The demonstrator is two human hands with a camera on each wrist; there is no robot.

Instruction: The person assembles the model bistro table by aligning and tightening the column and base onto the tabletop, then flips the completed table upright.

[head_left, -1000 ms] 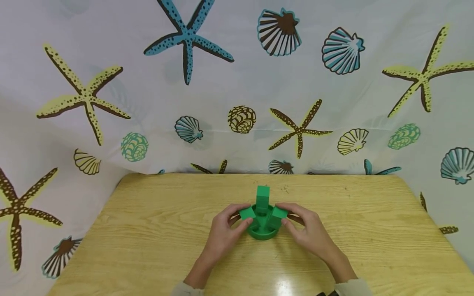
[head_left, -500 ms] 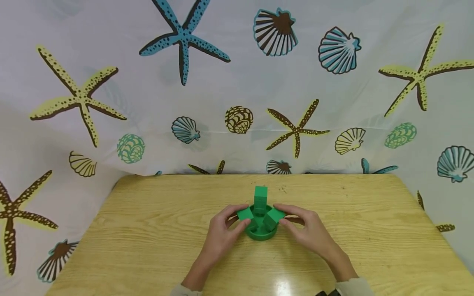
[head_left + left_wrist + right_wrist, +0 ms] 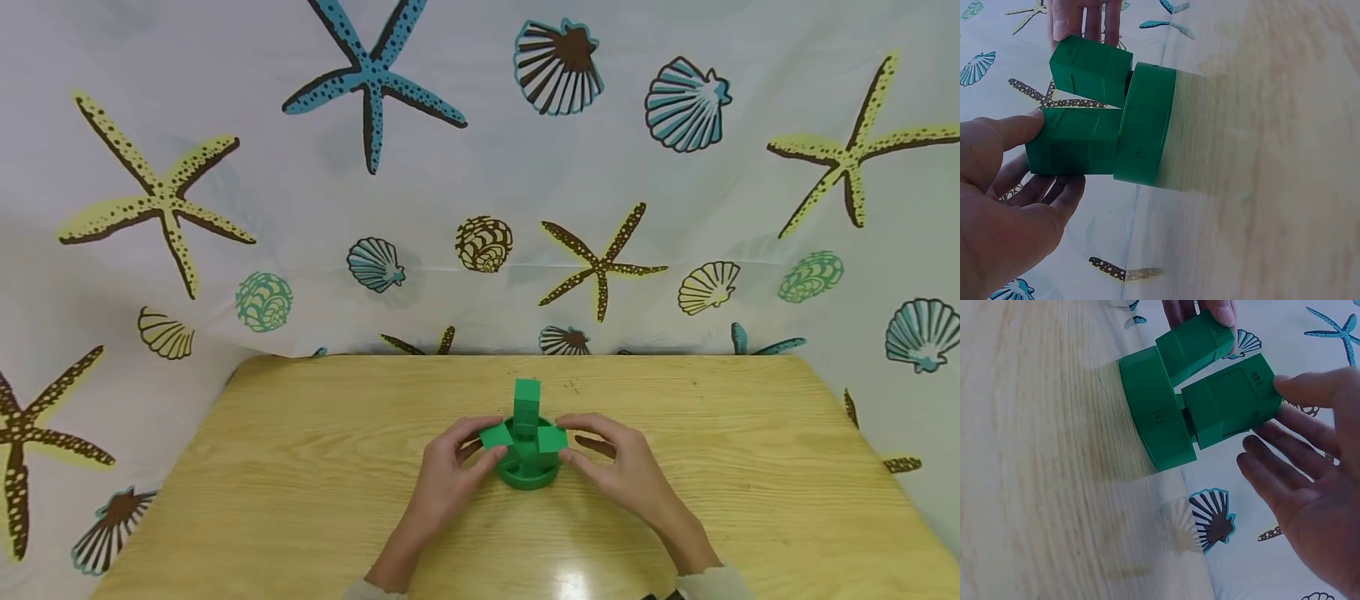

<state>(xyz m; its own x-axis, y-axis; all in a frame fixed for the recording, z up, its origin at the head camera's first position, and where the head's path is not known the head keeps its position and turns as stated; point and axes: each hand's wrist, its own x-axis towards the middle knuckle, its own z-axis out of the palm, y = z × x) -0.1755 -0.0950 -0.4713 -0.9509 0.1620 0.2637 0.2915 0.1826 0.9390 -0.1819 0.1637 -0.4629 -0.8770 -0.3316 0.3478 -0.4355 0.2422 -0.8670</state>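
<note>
green round base [image 3: 527, 481], three angular blocks [image 3: 527, 404]

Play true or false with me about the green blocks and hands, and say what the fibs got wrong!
1. A round green base sits on the wooden table. True.
2. The person's left hand holds the left green box-shaped block. True.
3. Both hands hold that block. False: the right hand holds the right green block.
4. Only two blocks rise from the base. False: a third green block stands at the back.
5. White seashell-print cloth hangs behind the table. True.
</note>
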